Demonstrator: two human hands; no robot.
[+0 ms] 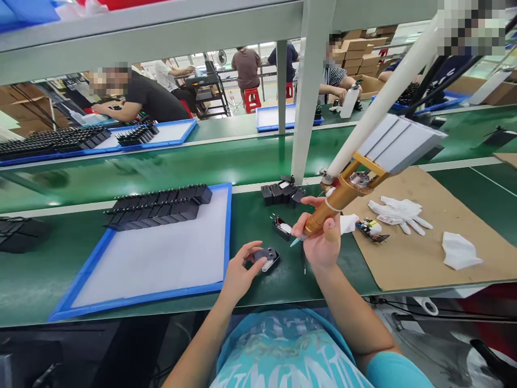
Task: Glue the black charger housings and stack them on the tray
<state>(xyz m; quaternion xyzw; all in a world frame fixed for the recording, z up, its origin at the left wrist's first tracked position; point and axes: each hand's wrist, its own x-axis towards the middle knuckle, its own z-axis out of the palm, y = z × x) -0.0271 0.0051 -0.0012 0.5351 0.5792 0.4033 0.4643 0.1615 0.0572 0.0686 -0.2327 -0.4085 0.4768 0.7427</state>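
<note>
Between the fingers and thumb of my left hand [238, 272] is a black plastic cover [265, 253], tilted over an open black charger case [276, 262] on the green bench. Some white shows inside the case. My right hand [322, 248] is wrapped round a gold-coloured dispensing gun [337, 200], whose pale blue nozzle [296, 242] points down and left, above the bench and apart from the case. Just behind, another open charger case [281, 226] with metal pins lies near the nozzle. Tweezers [304, 261] rest below my right hand.
A blue-rimmed tray [141, 293] on the left bears rows of black chargers [161, 207]. More black cases [283, 191] are heaped by the post [305, 97]. White gloves [398, 213] and a circuit board [370, 230] lie on cardboard [398, 264]. Co-workers sit beyond the line.
</note>
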